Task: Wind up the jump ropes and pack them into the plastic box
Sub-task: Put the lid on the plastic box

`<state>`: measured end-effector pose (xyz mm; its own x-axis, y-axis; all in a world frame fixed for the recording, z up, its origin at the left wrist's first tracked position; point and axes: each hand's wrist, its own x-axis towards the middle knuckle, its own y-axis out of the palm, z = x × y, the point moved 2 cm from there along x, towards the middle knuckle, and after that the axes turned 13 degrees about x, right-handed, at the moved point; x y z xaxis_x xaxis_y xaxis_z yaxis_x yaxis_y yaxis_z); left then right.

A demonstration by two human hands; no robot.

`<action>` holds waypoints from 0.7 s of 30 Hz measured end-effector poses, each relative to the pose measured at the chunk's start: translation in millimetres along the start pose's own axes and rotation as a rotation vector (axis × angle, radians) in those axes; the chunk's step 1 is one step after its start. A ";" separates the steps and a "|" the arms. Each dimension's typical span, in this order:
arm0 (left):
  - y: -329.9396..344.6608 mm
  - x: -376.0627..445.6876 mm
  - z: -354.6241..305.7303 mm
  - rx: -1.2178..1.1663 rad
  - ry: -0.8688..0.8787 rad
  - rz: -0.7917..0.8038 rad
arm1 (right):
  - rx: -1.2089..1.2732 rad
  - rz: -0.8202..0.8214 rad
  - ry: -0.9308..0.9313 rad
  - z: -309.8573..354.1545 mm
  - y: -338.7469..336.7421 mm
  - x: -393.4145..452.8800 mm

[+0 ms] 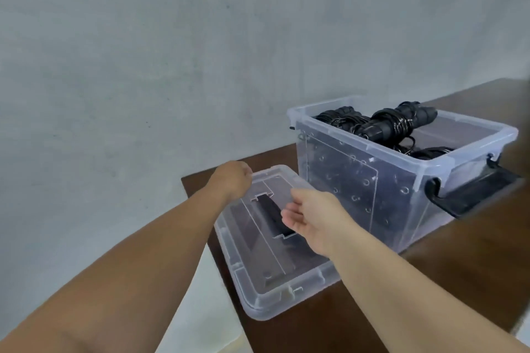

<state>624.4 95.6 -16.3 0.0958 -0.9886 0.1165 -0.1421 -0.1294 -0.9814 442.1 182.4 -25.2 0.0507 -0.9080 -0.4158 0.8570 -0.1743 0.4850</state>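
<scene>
lid (258,261): overhangs table (430,281) edge, could tip off
left hand (232,180): at far rim, grip unclear
right hand (311,218): fingers apart, empty
jump ropes (401,123): heaped above plastic box (358,195) rim, may block closure

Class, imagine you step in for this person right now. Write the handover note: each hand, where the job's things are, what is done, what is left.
Left hand: at the far-left edge of the lid; whether it grips the lid cannot be told.
Right hand: open, above the lid's black handle, holding nothing.
Lid: off the box, lying on the wooden table.
Plastic box: open, beside the lid.
Done: wound jump ropes are in the box.
Left: put the lid on, then close the black latch.
</scene>
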 end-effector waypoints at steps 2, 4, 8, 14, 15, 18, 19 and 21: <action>8.8 11.8 4.2 0.024 0.033 0.012 | 0.028 -0.071 -0.003 -6.0 -7.3 -5.3; 18.8 22.8 7.9 0.062 0.066 0.042 | 0.033 -0.144 -0.015 -9.1 -11.1 -10.5; 35.7 37.9 18.2 0.146 0.100 0.090 | 0.011 -0.283 -0.067 -14.4 -12.4 -17.1; 40.3 57.2 33.2 0.158 0.128 0.090 | -0.072 -0.391 -0.097 -21.9 -13.4 -22.2; 41.6 61.9 36.2 0.145 0.131 0.097 | -0.090 -0.411 -0.098 -21.6 -13.4 -22.8; 46.5 72.8 42.5 0.143 0.148 0.110 | -0.087 -0.465 -0.096 -18.5 -14.6 -26.7; 47.3 75.4 44.3 0.154 0.157 0.113 | -0.093 -0.469 -0.112 -17.5 -14.5 -28.4; 49.7 82.7 45.6 0.202 0.184 0.120 | -0.105 -0.460 -0.150 -16.1 -14.2 -33.1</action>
<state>670.2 11.0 -62.4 -0.0925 -0.9957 0.0050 0.0586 -0.0104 -0.9982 436.5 221.0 -30.6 -0.4124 -0.7923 -0.4497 0.8208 -0.5373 0.1939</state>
